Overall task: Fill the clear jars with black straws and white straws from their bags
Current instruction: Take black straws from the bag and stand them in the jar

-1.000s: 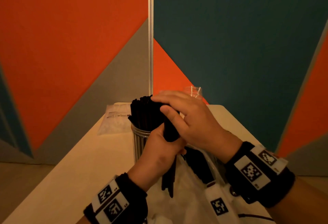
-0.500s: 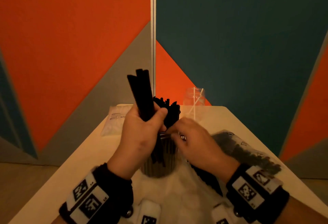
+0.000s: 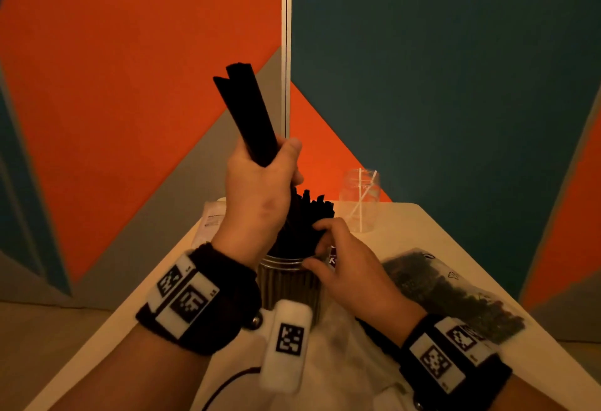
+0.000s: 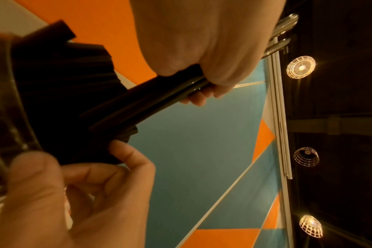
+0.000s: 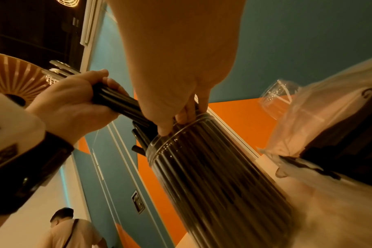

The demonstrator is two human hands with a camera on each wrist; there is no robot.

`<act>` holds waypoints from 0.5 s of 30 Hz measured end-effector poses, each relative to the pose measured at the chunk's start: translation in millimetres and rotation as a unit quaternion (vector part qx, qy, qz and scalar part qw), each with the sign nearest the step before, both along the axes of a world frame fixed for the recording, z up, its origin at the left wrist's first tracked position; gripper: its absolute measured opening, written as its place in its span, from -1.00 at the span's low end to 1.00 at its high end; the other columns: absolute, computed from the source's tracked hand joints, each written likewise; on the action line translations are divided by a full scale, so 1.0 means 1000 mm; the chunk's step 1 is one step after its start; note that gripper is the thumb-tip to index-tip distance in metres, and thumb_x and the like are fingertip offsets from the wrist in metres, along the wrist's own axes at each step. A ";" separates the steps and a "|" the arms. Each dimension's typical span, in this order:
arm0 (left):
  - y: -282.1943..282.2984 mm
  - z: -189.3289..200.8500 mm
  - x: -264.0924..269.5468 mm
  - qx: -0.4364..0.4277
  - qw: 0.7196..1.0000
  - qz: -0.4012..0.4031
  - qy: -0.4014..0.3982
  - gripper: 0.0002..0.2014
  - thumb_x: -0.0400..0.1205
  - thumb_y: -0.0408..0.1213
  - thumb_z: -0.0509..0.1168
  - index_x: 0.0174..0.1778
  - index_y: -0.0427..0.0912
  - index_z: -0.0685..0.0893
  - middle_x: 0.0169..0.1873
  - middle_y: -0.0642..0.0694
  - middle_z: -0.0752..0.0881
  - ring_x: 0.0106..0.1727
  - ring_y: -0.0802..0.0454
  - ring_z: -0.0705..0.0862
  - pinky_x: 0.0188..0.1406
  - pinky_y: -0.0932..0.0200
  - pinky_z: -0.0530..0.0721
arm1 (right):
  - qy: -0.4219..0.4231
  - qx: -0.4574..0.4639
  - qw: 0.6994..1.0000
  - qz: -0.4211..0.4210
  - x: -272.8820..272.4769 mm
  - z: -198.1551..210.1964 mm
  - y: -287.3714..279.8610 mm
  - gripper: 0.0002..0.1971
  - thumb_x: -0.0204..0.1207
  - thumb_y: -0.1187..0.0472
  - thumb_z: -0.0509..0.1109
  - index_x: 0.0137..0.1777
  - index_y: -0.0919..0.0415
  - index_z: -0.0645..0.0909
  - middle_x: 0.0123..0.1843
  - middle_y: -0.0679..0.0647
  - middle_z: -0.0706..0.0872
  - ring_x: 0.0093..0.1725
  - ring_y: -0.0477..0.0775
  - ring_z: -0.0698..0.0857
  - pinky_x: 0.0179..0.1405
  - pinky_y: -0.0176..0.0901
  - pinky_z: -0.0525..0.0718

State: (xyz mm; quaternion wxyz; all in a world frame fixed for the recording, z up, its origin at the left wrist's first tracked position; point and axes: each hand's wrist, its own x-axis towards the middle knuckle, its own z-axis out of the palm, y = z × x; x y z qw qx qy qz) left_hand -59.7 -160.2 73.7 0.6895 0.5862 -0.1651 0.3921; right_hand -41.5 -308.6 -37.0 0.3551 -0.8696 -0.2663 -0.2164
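Far left on the table [image 3: 107, 296]: flat bag of white straws [image 3: 211, 218], pale plastic, lying untouched behind the left wrist.

Left hand [image 3: 260, 189] is fisted round a bundle of black straws [image 3: 247, 111], gripping it at mid-length, upper ends fanning up and left, lower ends aimed into the near jar. Left wrist view confirms fingers wrapped fully round.

Centre: clear jar [image 3: 286, 283], straight-walled cylinder, ridged neck, already crammed with black straws standing above the rim (right wrist view shows them tight against the wall). Looks close to full; my read is the bundle won't all fit.

Right hand [image 3: 351, 267] sits at the jar mouth, thumb on the rim, fingertips [image 3: 325, 225] curled against the standing straws, holding them aside to open a gap. Whether it actually pinches any, can't tell.

Handling, judged: straws are light, smooth, thin-walled tubes. Stiff along their length but they kink if jammed, and a loose fist lets them slide. Hold mid-length, feed ends in straight. The jar is rigid and probably tips easily when top-loaded, so steady it at the neck.

Behind, right of centre: second clear jar [image 3: 361, 199], only a couple of white straws [image 3: 361, 202] in it, leaning.

Right: crinkly clear bag of black straws [image 3: 455, 293] lying on the table, still holding plenty.
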 end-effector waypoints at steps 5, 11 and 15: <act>-0.002 -0.014 0.013 0.050 0.999 0.018 -0.001 -0.82 0.57 -0.17 0.42 -0.10 -0.17 0.59 -0.48 -0.13 0.65 -0.50 0.04 0.65 -0.44 0.21 0.64 | 0.005 0.010 1.000 -0.011 0.003 0.005 0.003 -0.45 0.61 0.06 0.49 0.47 -0.20 0.29 -0.11 -0.20 0.68 -0.14 -0.23 0.66 -0.25 -0.38 0.52; 0.005 -0.061 0.021 0.225 0.964 0.136 0.038 -0.81 0.53 0.05 0.36 -0.16 0.05 0.56 -0.30 0.07 0.66 -0.27 0.16 0.66 -0.34 0.16 0.62 | 0.013 0.002 1.000 -0.018 0.003 0.009 0.008 -0.58 0.58 0.08 0.51 0.24 -0.26 0.34 -0.09 -0.16 0.73 -0.11 -0.09 0.72 -0.21 -0.07 0.67; 0.010 -0.063 0.031 0.341 0.910 0.238 -0.007 -0.86 0.51 0.00 0.34 -0.15 0.13 0.50 -0.18 0.23 0.52 -0.07 0.16 0.49 -0.09 0.21 0.52 | -0.003 -0.010 0.999 -0.032 0.005 0.008 0.009 -0.61 0.57 0.07 0.51 0.16 -0.26 0.34 -0.19 -0.19 0.69 -0.18 -0.12 0.69 -0.33 -0.18 0.57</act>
